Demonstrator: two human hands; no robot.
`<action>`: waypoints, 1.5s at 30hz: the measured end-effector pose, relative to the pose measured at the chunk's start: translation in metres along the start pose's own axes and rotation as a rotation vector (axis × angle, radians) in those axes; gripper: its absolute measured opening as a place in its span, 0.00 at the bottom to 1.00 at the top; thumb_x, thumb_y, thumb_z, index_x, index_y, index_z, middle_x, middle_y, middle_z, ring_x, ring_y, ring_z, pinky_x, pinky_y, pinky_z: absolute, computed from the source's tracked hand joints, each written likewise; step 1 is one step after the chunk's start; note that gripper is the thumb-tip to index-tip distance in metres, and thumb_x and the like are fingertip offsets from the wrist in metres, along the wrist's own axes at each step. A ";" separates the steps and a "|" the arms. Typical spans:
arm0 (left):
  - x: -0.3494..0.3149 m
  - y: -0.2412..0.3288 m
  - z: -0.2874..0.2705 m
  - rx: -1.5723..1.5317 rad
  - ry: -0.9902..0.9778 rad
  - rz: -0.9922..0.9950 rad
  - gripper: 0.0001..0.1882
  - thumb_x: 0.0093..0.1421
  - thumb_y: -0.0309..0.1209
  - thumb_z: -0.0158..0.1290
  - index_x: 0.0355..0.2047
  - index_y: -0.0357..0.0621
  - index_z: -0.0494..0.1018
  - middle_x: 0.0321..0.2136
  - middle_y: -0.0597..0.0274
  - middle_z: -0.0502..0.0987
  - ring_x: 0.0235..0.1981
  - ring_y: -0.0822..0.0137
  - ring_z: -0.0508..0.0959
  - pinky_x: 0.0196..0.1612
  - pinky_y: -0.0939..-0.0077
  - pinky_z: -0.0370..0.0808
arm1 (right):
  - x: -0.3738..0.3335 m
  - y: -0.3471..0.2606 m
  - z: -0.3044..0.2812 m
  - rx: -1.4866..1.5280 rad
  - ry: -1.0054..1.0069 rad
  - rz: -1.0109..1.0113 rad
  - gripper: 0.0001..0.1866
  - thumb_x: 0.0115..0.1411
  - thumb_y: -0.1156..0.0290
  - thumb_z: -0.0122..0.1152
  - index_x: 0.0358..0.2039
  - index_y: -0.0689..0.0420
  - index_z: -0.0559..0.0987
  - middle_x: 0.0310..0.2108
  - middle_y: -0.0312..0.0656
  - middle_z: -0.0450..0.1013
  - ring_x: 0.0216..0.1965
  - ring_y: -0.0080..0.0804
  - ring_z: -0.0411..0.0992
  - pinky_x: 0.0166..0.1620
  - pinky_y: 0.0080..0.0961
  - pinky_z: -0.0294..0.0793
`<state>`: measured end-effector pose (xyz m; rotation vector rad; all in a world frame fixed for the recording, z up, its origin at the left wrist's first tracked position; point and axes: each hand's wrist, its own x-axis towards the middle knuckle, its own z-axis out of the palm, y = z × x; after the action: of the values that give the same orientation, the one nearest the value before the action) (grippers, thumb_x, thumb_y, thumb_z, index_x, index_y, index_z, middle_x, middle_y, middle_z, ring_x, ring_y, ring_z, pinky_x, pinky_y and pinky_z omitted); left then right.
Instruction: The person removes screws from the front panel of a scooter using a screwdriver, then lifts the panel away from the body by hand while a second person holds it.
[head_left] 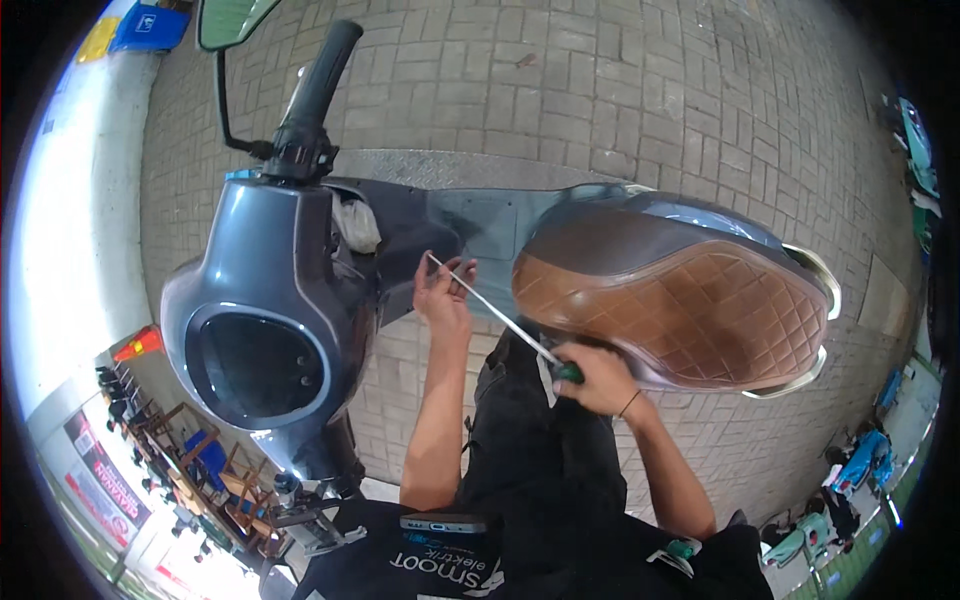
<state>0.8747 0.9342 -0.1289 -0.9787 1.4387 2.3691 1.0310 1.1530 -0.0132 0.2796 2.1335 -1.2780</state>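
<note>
Head view: with right fingers (575, 354) closed round the green-handled screwdriver (500, 315), steady its tip (433, 259) using left fingers (421, 273) of unclear grip, and avoid scraping the seat (690, 310).

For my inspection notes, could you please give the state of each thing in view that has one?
Screwdriver: held slantwise
Right hand: closed around the screwdriver's handle
Left hand: loosely curled at the screwdriver's far end
Scooter: upright
Seat: down
Dashboard display: dark
White bundle: crumpled

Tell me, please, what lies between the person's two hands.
In the head view, the pale shaft of a green-handled tool, apparently a screwdriver, spans the gap.
</note>
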 end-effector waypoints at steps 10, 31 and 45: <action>0.011 -0.094 -0.138 0.877 -0.024 0.024 0.30 0.64 0.24 0.51 0.67 0.43 0.60 0.46 0.55 0.78 0.42 0.65 0.79 0.43 0.67 0.79 | 0.106 0.103 0.177 0.184 0.019 0.121 0.22 0.58 0.67 0.65 0.51 0.62 0.72 0.49 0.60 0.75 0.54 0.62 0.72 0.56 0.51 0.70; -0.224 -0.094 -0.123 0.948 -0.498 0.274 0.08 0.65 0.27 0.56 0.37 0.31 0.77 0.27 0.55 0.81 0.30 0.69 0.80 0.37 0.74 0.77 | 0.045 0.260 0.206 -0.199 -0.036 0.009 0.24 0.54 0.64 0.59 0.52 0.54 0.81 0.51 0.54 0.78 0.54 0.56 0.75 0.57 0.48 0.73; -0.612 0.199 -0.005 -0.251 -1.964 0.052 0.32 0.67 0.52 0.57 0.14 0.46 0.61 0.11 0.68 0.59 0.11 0.71 0.61 0.16 0.75 0.64 | -0.225 0.344 0.176 -0.247 0.247 0.374 0.20 0.57 0.60 0.60 0.46 0.56 0.84 0.42 0.55 0.81 0.45 0.53 0.79 0.49 0.48 0.76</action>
<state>1.2460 0.9284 0.3970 1.2186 0.2666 1.9375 1.4417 1.2078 -0.1807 0.7217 2.2769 -0.7909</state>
